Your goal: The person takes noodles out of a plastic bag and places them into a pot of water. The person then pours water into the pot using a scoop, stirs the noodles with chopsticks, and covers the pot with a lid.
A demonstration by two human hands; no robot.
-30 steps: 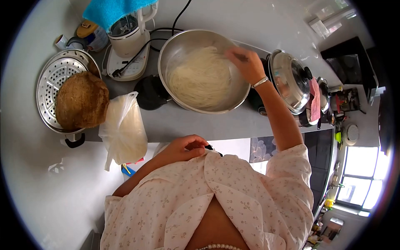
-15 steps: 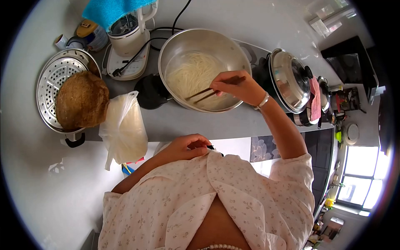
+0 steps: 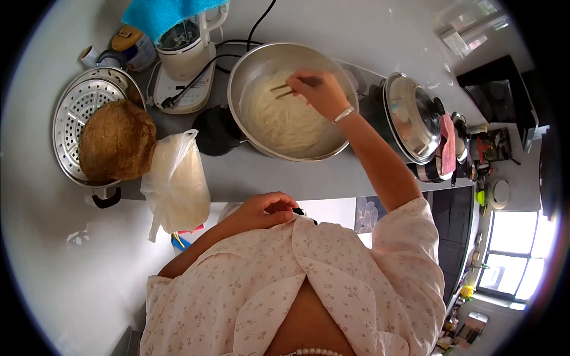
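My right hand [image 3: 319, 94] is closed on a pair of dark chopsticks [image 3: 284, 92], over the far part of a wide steel pot [image 3: 236, 98]. Pale noodles [image 3: 284, 121] lie in the pot under the chopstick tips; whether the tips touch them I cannot tell. Close to my shirt front, below the counter edge, my left hand [image 3: 267, 210] has its fingers curled in. A small black item [image 3: 299, 210] shows by its fingertips, and what the fingers hold, if anything, is hidden.
Left of the pot stand a blender [image 3: 181, 56] with a blue cloth [image 3: 163, 18], a tied plastic bag [image 3: 176, 181] and a steamer pot [image 3: 74, 127] carrying a brown rounded thing [image 3: 117, 141]. A lidded pot [image 3: 409, 118] is to the right. A black cord [image 3: 202, 70] runs behind.
My right hand has moved the chopsticks up and slightly left, toward the pot's far side. The noodles lie in a different shape. My left hand has stayed put.
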